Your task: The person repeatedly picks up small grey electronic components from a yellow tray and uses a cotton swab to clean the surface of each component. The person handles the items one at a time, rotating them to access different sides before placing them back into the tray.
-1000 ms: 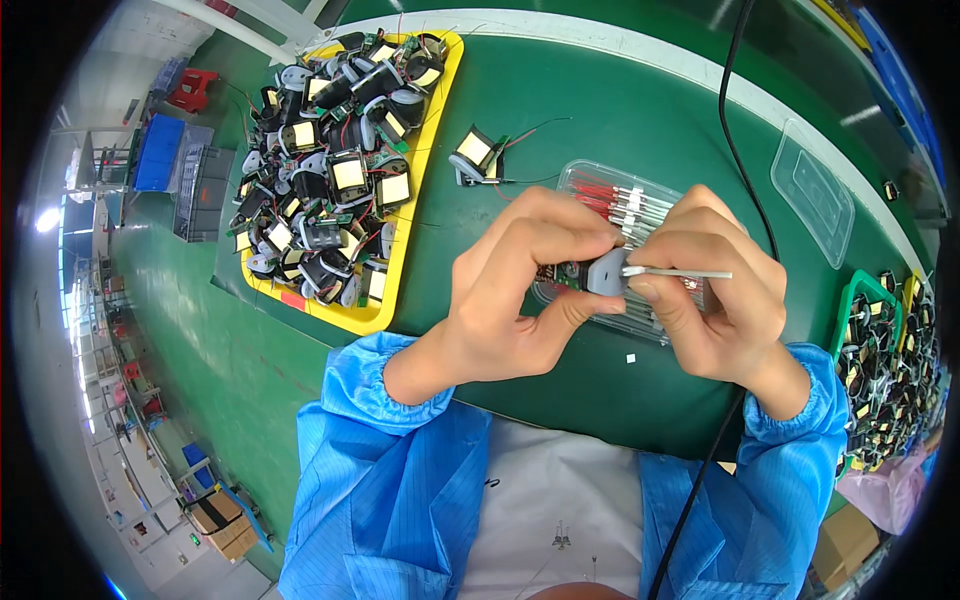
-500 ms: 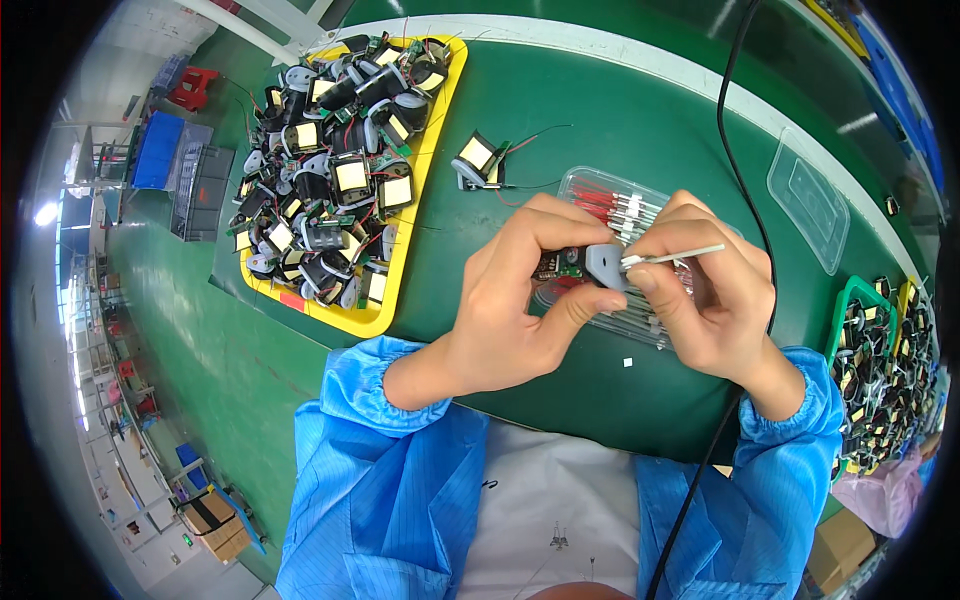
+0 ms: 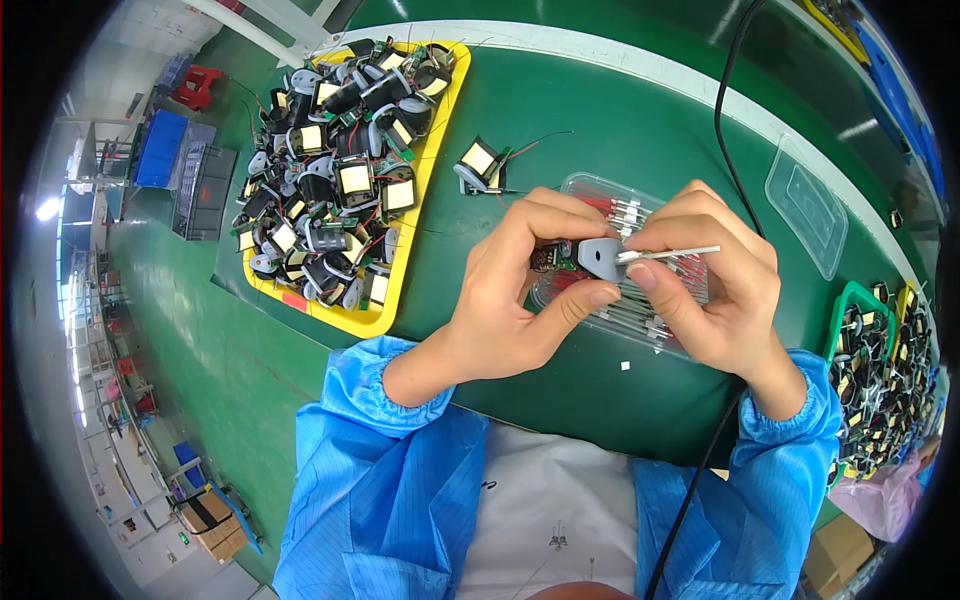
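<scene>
**Both hands closed on one small part above the clear tray**

The left hand (image 3: 510, 300) pinches a small grey plastic part (image 3: 598, 258), thumb beneath it and fingers curled over the top. A bit of dark circuit board (image 3: 548, 258) shows just inside that grip. The right hand (image 3: 715, 285) meets it from the other side, thumb and forefinger clamped together on a thin white sleeved lead (image 3: 672, 253) that juts out past the fingers, away from the grey part.

Directly under the two hands lies a clear plastic tray (image 3: 640, 315) of red and white wire pieces. Just beyond the left fingers sits a single wound coil part (image 3: 480, 165); farther out on that side is a yellow tray (image 3: 385, 310) heaped with the same parts. Out past the right hand lies an empty clear lid (image 3: 808, 208), and a black cable (image 3: 730, 130) runs behind the right wrist.
</scene>
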Demonstrator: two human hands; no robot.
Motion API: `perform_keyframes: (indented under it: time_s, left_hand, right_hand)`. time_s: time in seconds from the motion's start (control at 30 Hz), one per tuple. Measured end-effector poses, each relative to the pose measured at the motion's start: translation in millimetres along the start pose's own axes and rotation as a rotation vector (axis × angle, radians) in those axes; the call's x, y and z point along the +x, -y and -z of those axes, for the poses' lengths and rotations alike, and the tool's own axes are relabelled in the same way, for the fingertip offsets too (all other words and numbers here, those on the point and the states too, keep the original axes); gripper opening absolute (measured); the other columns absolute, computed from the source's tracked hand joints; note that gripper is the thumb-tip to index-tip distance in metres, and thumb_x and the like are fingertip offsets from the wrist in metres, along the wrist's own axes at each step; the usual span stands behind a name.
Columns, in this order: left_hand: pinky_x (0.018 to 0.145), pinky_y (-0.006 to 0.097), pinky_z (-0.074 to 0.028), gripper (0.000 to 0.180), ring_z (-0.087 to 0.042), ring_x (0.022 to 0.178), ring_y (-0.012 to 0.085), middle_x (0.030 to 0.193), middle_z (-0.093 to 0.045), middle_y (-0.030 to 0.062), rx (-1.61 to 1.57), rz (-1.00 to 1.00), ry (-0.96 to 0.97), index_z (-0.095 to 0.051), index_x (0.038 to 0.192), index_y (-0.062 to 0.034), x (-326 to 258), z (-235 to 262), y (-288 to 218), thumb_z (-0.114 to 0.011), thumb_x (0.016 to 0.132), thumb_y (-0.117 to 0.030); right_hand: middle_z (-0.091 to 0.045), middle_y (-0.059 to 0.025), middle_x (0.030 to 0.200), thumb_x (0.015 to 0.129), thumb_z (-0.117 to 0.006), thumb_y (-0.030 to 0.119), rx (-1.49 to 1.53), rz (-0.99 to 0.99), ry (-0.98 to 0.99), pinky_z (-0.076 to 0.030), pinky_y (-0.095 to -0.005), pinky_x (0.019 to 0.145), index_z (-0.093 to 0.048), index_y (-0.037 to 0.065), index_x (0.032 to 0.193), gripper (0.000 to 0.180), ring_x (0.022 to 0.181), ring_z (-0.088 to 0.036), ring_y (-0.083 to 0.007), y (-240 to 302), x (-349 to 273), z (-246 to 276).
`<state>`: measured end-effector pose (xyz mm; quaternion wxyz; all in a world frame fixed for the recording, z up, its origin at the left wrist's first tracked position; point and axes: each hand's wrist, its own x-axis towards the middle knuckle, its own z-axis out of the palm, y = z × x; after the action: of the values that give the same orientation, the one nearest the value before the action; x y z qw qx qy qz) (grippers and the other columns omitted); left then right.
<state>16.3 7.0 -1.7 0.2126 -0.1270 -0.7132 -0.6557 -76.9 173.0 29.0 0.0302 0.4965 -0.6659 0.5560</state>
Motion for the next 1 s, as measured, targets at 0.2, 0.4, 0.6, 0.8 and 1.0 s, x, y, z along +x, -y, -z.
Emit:
perform_keyframes:
  time_s: [0.2,0.4,0.6,0.8,1.0]
  left_hand:
    - [0.076,0.032,-0.05,0.038,-0.06,0.09,0.0249,0.098,-0.059,0.0161,0.016,0.0,-0.025,-0.052,0.105,0.0026,-0.5,-1.0,2.0,-0.075,0.075,-0.004]
    - [0.073,0.033,-0.049,0.038,-0.06,0.086,0.0254,0.096,-0.059,0.0171,0.066,-0.061,-0.078,-0.052,0.103,0.0026,-3.9,-5.3,4.0,-0.075,0.073,-0.003]
    - [0.071,0.032,-0.05,0.039,-0.06,0.083,0.0255,0.095,-0.059,0.0173,0.162,-0.144,-0.114,-0.051,0.103,0.0033,-7.9,-10.4,6.9,-0.075,0.073,-0.002]
    - [0.074,0.029,-0.05,0.039,-0.059,0.085,0.0222,0.098,-0.058,0.0165,0.086,-0.034,-0.145,-0.049,0.105,0.003,-11.6,-15.3,4.4,-0.074,0.075,-0.002]
    - [0.086,0.027,-0.046,0.04,-0.05,0.107,0.0175,0.116,-0.044,0.0123,-0.186,0.181,0.033,-0.041,0.117,0.0006,-2.5,-4.8,-0.6,-0.065,0.086,-0.009]
  right_hand:
    - [-0.063,-0.0119,0.077,0.068,-0.071,-0.005,-0.014,0.019,-0.007,-0.045,-0.0296,0.056,-0.065,-0.002,0.083,0.017,0.065,-0.058,-0.0228,-0.6,0.1,-1.1]
    - [-0.061,-0.0117,0.076,0.067,-0.071,-0.007,-0.012,0.062,-0.065,-0.044,-0.0309,0.053,-0.063,-0.004,0.082,0.017,0.062,-0.056,-0.0236,-1.5,-5.7,-9.6]
    - [-0.061,-0.0119,0.075,0.065,-0.072,-0.009,-0.028,0.042,-0.085,-0.044,-0.0318,0.052,-0.063,-0.005,0.081,0.018,0.061,-0.056,-0.024,4.1,-8.0,-12.4]
    - [-0.061,-0.0116,0.075,0.067,-0.071,-0.008,-0.057,0.046,-0.072,-0.045,-0.0319,0.052,-0.063,-0.004,0.08,0.016,0.061,-0.056,-0.0234,2.6,-7.1,-11.8]
    - [-0.062,-0.0094,0.083,0.07,-0.077,0.006,0.065,-0.086,-0.098,-0.047,-0.0286,0.058,-0.063,-0.001,0.091,0.026,0.066,-0.057,-0.0187,-0.3,0.0,-8.5]
